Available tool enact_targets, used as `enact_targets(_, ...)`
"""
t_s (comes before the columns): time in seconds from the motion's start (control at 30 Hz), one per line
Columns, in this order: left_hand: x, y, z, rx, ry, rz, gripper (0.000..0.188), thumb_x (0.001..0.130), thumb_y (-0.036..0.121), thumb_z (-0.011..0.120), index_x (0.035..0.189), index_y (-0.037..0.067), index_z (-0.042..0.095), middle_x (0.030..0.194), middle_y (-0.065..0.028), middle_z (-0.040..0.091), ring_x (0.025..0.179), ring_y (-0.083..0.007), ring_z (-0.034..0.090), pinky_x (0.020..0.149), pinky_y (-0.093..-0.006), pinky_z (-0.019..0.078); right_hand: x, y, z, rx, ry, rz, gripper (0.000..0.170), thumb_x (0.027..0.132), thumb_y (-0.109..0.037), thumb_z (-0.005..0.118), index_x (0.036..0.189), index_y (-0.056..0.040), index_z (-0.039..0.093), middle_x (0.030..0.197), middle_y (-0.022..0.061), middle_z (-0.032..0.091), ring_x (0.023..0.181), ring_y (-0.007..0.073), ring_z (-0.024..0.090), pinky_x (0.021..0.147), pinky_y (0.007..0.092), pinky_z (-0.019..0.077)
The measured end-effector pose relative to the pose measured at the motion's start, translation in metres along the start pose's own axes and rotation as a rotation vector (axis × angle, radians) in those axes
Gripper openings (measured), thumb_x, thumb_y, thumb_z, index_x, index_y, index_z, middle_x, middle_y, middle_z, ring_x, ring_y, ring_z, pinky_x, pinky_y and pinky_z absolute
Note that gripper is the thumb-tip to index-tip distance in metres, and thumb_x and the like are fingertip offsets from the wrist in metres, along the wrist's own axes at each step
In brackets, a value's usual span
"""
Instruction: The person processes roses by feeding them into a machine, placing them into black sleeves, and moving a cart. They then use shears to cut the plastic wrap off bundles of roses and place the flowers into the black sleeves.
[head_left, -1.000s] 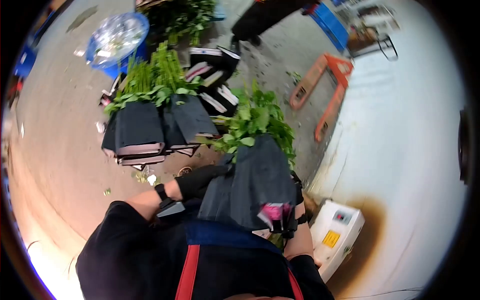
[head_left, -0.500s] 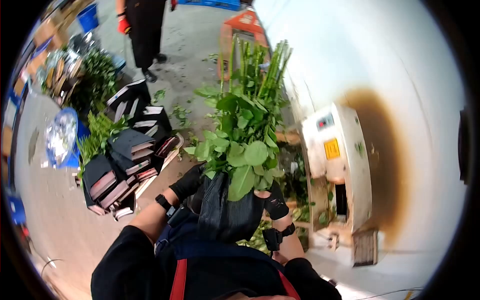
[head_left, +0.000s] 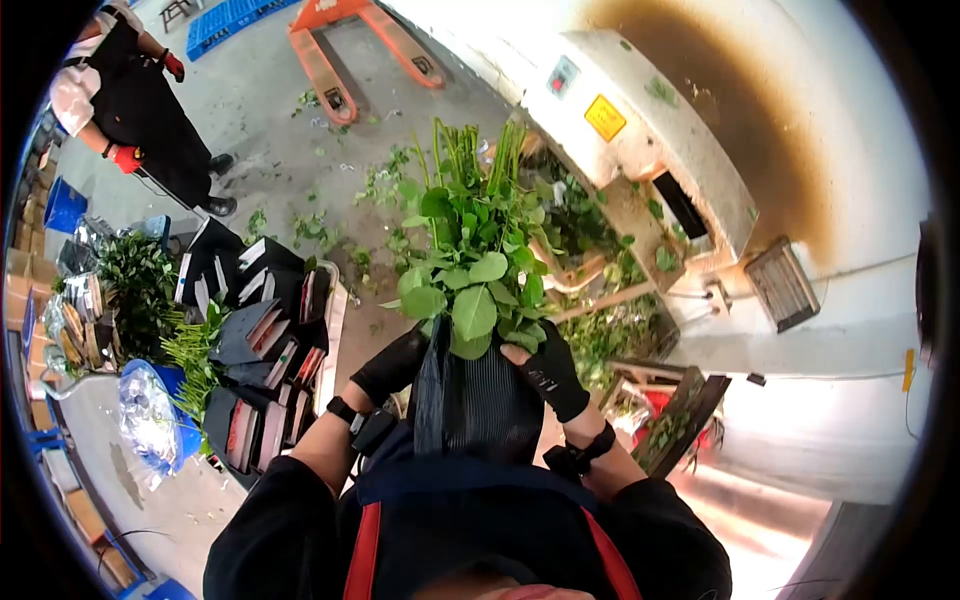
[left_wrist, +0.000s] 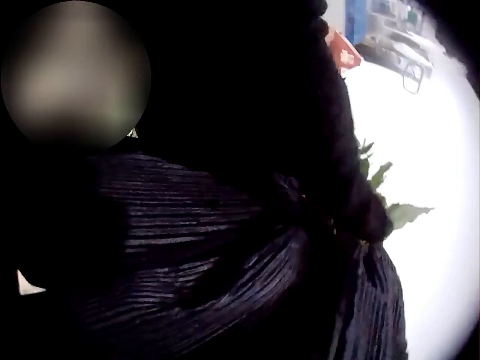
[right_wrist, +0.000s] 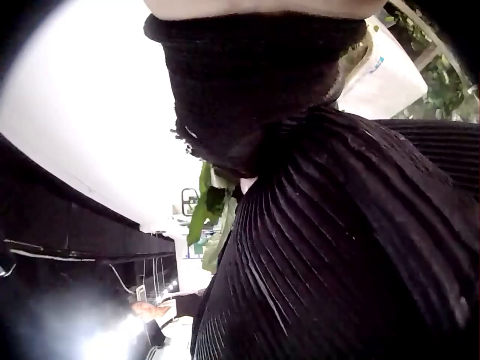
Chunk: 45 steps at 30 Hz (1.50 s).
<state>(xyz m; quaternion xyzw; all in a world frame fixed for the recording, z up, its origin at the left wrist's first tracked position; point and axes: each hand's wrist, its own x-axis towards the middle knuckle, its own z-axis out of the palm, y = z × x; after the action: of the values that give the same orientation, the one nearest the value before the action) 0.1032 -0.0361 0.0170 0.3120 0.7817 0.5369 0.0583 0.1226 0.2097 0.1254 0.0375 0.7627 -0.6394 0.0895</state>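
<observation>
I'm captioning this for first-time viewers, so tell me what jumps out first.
First, the leafy bunch stands stems-up in a ribbed black wrap between left hand and right hand, at center. Next, a brown stain spreads over the wall beside a white box, upper right.

Another person [head_left: 150, 110] in black apron is standing on the grey floor [head_left: 270, 130], and wears red gloves. Near the top there is an orange pallet jack [head_left: 322, 75], and beside it a blue pallet [head_left: 237, 22]. At the left stand a small blue bucket [head_left: 65, 205] and a blue tub [head_left: 189, 437] with clear plastic [head_left: 145, 410]. At the wall [head_left: 860, 190], which has a brown stain [head_left: 745, 85], is a white machine [head_left: 655, 125] with yellow label [head_left: 605, 117].
</observation>
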Motion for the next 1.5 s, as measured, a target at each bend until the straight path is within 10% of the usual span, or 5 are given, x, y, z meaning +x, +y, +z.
enact_targets(0.5, -0.020, -0.010, -0.024, -0.615, -0.232, -0.649, 0.022, 0.088, 0.016, 0.051, 0.099, 0.000, 0.061, 0.088, -0.0051, 0.063, 0.076, -0.0107, 0.056, 0.068, -0.0267, 0.0458, -0.054, 0.002, 0.026, 0.271, -0.001, 0.305, 0.046, 0.072, -0.022, 0.075, 0.111, -0.0011, 0.060, 0.101, 0.0058, 0.064, 0.089, 0.0155, 0.060, 0.081, 0.0279, 0.0471)
enact_targets(0.87, 0.003, 0.009, 0.035, -0.086, -0.370, 0.336, 0.035, 0.074, 0.010, 0.055, 0.108, 0.003, 0.058, 0.098, -0.0202, 0.060, 0.093, -0.0421, 0.055, 0.079, -0.0422, 0.0461, -0.146, 0.078, -0.007, 0.474, 0.298, 0.246, 0.061, 0.073, -0.018, 0.078, 0.125, -0.0043, 0.050, 0.120, 0.0056, 0.056, 0.110, 0.0190, 0.051, 0.096, 0.0314, 0.0404)
enact_targets(1.07, 0.071, 0.061, 0.064, -0.596, -0.354, -0.302, 0.051, 0.087, 0.027, 0.057, 0.131, 0.006, 0.043, 0.124, -0.0220, 0.052, 0.113, -0.0331, 0.052, 0.090, -0.0389, 0.0425, -0.110, 0.126, -0.071, 0.297, 0.267, 0.181, 0.042, 0.081, -0.019, 0.069, 0.118, -0.0057, 0.055, 0.111, 0.0027, 0.059, 0.100, 0.0164, 0.054, 0.088, 0.0304, 0.0436)
enact_targets(1.2, 0.158, 0.079, 0.124, -0.089, 0.040, 0.257, 0.065, 0.088, 0.039, 0.055, 0.139, 0.007, 0.030, 0.127, -0.0218, 0.051, 0.116, -0.0331, 0.051, 0.094, -0.0400, 0.0408, -0.097, 0.109, -0.129, -0.429, 0.274, 0.377, 0.035, 0.088, -0.023, 0.062, 0.116, -0.0048, 0.057, 0.115, 0.0053, 0.059, 0.103, 0.0203, 0.055, 0.088, 0.0326, 0.0439)
enact_targets(1.5, 0.237, 0.086, 0.190, -0.203, -0.563, -0.153, 0.039, 0.091, 0.020, 0.055, 0.125, 0.004, 0.045, 0.110, -0.0140, 0.061, 0.097, -0.0261, 0.059, 0.079, -0.0389, 0.0482, -0.111, 0.134, -0.156, 0.887, 0.387, 0.086, 0.033, 0.091, -0.022, 0.057, 0.118, -0.0025, 0.055, 0.121, 0.0091, 0.056, 0.108, 0.0221, 0.055, 0.094, 0.0341, 0.0429)
